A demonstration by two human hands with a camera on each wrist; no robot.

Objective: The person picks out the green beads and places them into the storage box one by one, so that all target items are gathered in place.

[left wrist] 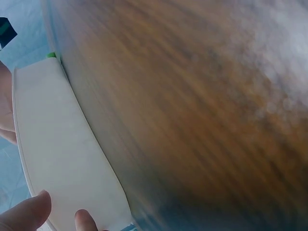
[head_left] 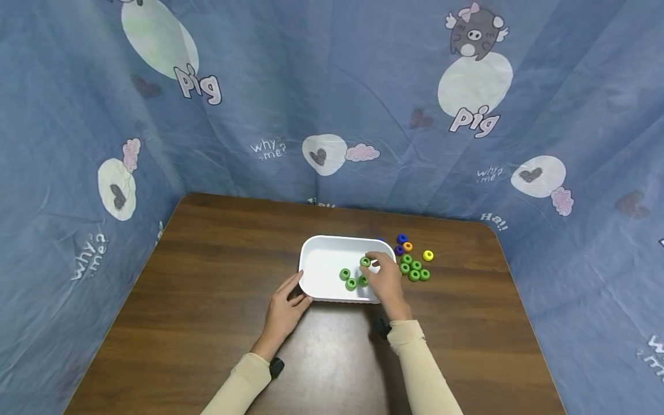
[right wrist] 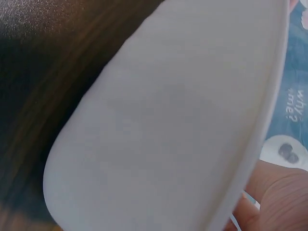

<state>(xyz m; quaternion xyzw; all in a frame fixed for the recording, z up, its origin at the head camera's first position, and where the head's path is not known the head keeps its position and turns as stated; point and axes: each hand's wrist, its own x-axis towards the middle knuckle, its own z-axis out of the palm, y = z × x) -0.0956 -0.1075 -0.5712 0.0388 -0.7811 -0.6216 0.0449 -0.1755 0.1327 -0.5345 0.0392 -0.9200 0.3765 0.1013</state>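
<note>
A white tray (head_left: 321, 253) stands on the wooden table. My left hand (head_left: 282, 314) is at its near-left corner, index finger along the left side and thumb against the front wall. In the left wrist view, the thumb (left wrist: 29, 211) lies by the rim. My right hand (head_left: 386, 282) is over the tray's right part, pinching a green ring (head_left: 365, 261) between thumb and finger. Three other green rings lie on the tray floor, one green ring (head_left: 344, 274) furthest left. In the right wrist view the tray wall (right wrist: 159, 120) hides the fingertips and ring.
Right of the tray lie several loose green rings (head_left: 414, 275), an orange ring (head_left: 407, 246), a yellow ring (head_left: 427, 255) and blue rings (head_left: 402, 238). A blue printed curtain (head_left: 332, 104) surrounds the table's back and sides.
</note>
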